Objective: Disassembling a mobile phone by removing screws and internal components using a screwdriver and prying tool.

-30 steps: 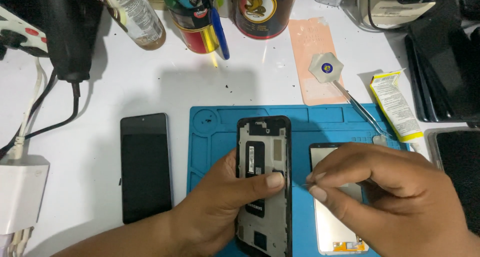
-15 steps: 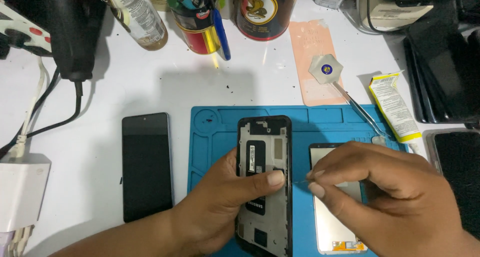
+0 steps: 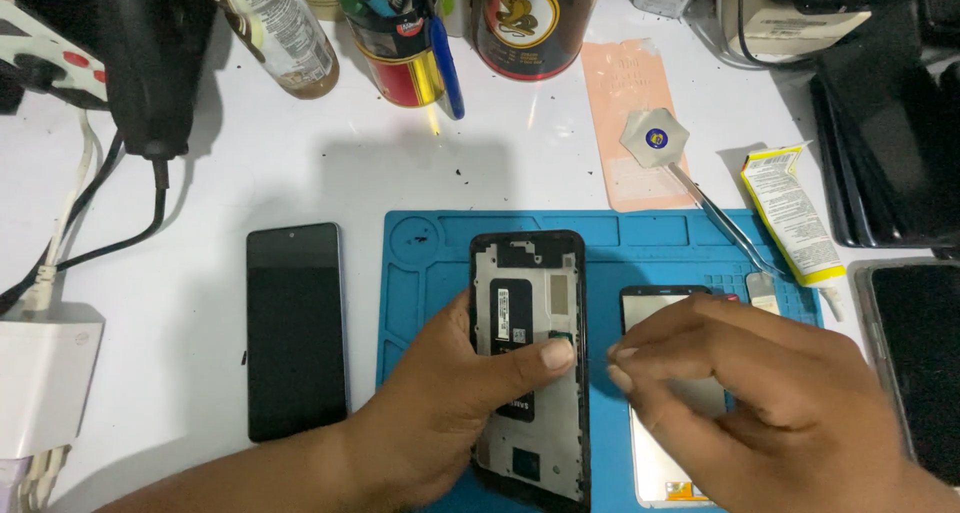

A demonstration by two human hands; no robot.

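Left hand (image 3: 440, 413) steadies the opened phone frame (image 3: 528, 363) on the blue mat (image 3: 420, 273).
Left fingers grasp the frame, thumb pressed on it; right hand (image 3: 770, 403), fingers pinched together just beside it, over a second screen panel (image 3: 660, 468).

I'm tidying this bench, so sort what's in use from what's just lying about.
In use:
left hand holding the phone frame
right hand pinching beside it
blue mat
loose screen

Lying about:
black phone
glue tube
pick
tweezers
pen can
bottle
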